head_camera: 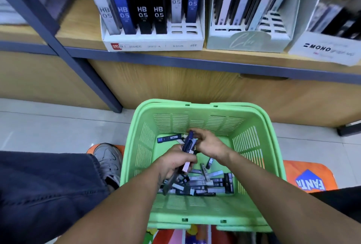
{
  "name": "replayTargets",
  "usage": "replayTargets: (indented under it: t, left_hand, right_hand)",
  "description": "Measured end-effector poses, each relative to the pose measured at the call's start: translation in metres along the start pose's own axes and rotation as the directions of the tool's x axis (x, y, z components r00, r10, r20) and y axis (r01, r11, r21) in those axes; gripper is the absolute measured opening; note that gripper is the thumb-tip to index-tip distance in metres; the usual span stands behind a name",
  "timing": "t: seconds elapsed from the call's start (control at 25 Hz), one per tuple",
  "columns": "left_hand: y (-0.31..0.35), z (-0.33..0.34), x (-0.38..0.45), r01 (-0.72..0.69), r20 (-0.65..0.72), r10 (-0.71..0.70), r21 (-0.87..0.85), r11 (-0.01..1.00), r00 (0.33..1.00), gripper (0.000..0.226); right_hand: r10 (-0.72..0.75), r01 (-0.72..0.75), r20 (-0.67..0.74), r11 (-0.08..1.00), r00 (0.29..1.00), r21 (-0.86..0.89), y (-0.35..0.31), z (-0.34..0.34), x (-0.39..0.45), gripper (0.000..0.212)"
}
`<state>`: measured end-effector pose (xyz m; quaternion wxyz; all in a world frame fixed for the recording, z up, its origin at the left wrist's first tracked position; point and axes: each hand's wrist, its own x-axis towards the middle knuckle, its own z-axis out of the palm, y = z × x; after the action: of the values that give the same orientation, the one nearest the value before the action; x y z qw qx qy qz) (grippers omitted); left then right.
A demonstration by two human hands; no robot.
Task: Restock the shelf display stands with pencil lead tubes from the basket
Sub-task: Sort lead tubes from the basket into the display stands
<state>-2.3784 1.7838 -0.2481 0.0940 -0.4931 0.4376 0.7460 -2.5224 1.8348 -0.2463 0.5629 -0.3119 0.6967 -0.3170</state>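
Observation:
A green plastic basket [252, 118] sits on the floor below the shelf, with several loose pencil lead tubes [209, 182] on its bottom. Both hands are inside it. My left hand [175, 162] grips a bundle of lead tubes [188, 146] that stick up and away from me. My right hand [210, 143] pinches the top of that same bundle. On the shelf stands a white display stand [154, 42] with HB 0.5 tubes in grey, blue and black; its front right slots are bare.
A pale green display stand [248, 40] and a MONO stand [324, 48] sit to the right on the wooden shelf [78, 27]. A dark metal shelf post [64, 52] slants down at left. My knee and shoe [107, 159] lie left of the basket.

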Motion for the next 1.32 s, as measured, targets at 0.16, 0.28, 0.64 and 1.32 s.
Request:
replayTargets:
  t: [0.16,0.28,0.64,1.32]
  left_hand:
    - [0.008,0.004,-0.004,0.025,-0.013,-0.026,-0.086,0.996,1.000,0.016]
    - [0.016,0.009,-0.003,0.008,-0.060,-0.014,-0.101,0.995,0.998,0.020]
    - [0.033,0.013,-0.005,-0.263,-0.289,0.163,-0.351,0.899,0.943,0.012]
    - [0.142,0.001,-0.121,-0.409,0.011,0.408,0.024,0.912,0.913,0.017]
  right_hand:
    - [0.104,-0.089,0.068,0.976,0.992,-0.197,-0.004,-0.006,-0.009,0.061]
    - [0.080,-0.077,0.021,0.993,0.997,-0.085,-0.009,-0.007,-0.014,0.074]
    - [0.235,-0.422,0.595,0.885,0.768,0.196,0.005,-0.012,-0.047,0.046]
    - [-0.031,0.077,0.278,0.985,0.960,-0.157,-0.121,-0.121,-0.115,0.018]
